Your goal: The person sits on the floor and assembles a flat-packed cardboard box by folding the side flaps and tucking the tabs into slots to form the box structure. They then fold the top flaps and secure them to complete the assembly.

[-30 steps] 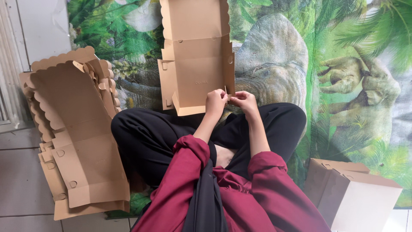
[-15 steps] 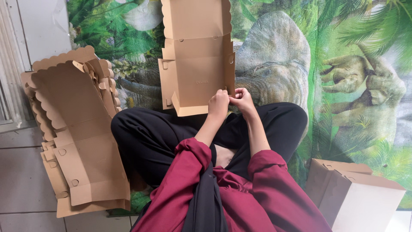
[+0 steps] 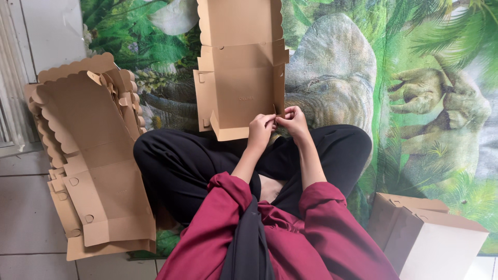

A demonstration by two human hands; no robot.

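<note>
A flat, unfolded brown cardboard box [image 3: 239, 72] with scalloped edges lies on a green printed mat [image 3: 415, 93] in front of my crossed legs in black trousers. Both hands meet at its near right corner. My left hand [image 3: 261, 129] pinches the box's side flap. My right hand [image 3: 293, 122] grips the same flap from the right, fingertips touching the left hand's. The box's left and near flaps stand partly folded up. Both my sleeves are dark red.
A stack of several flat brown box blanks [image 3: 88, 161] lies on the tiled floor at my left. A folded-up cardboard box [image 3: 430, 243] stands at my lower right. A white wall panel [image 3: 46, 31] is at the upper left.
Both hands have stayed at the box's near right corner, shifting slightly as the fingers work the flap. The box blank has barely moved.
</note>
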